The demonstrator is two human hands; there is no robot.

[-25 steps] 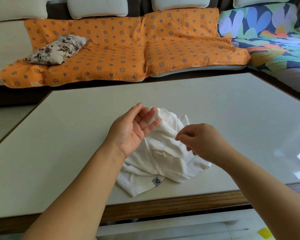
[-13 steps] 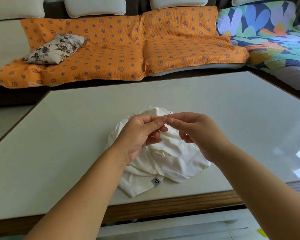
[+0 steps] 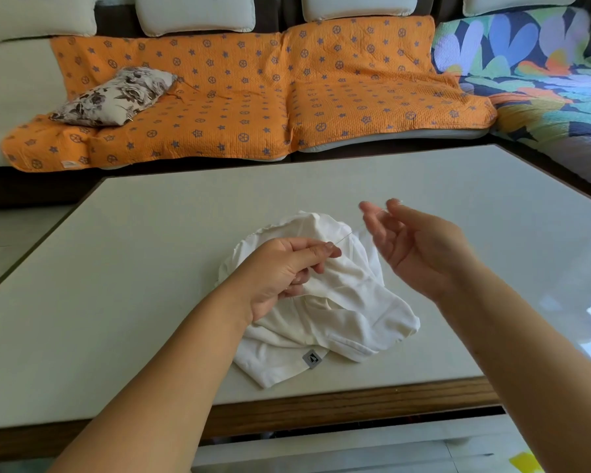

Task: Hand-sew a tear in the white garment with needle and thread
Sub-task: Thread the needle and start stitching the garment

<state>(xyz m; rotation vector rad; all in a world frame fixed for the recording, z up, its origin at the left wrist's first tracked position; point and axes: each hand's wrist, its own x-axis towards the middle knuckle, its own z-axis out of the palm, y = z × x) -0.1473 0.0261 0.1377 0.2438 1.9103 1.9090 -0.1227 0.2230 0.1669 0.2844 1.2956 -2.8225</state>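
The crumpled white cloth garment (image 3: 348,302) lies in a heap on the pale flat bench (image 3: 116,302), close to the front edge, with a small grey tag (image 3: 312,358) showing at its bottom. The left hand (image 3: 284,271) sits on top of the garment, and its thumb and first finger pinch a thin silver needle (image 3: 343,238) that points up and to the right. The right hand (image 3: 420,250) is up in the air just beside the needle tip, with its fingers spread apart and a bit blurry.
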